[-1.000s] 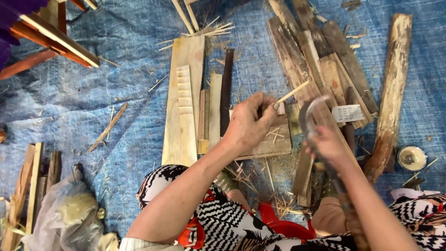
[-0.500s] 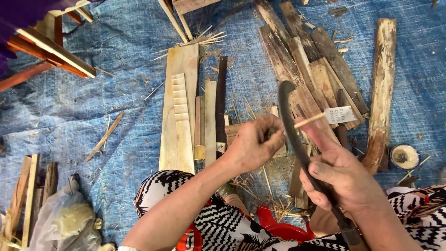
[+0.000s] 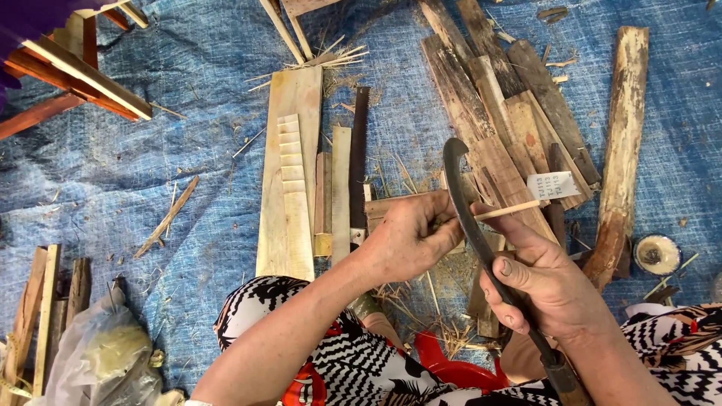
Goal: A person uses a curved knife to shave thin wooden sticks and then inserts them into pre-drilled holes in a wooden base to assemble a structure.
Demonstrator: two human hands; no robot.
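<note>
My left hand (image 3: 410, 240) grips a thin pale wooden stick (image 3: 508, 210) that points to the right. My right hand (image 3: 545, 282) holds a dark knife with a hooked tip (image 3: 460, 197) by its handle. The blade stands upright and lies against the stick, just right of my left fingers. Both hands hover over my lap above a blue tarp (image 3: 113, 195).
A long pale plank (image 3: 289, 173) and narrower strips lie left of my hands. Dark weathered boards (image 3: 496, 105) and a rough log piece (image 3: 620, 150) lie to the right, with a small round tin (image 3: 656, 254). A plastic bag (image 3: 98, 353) and wood scraps sit at lower left.
The right hand has brought the knife from lower right up against the stick, and the blade now stands upright. The left hand stays closed on the stick.
</note>
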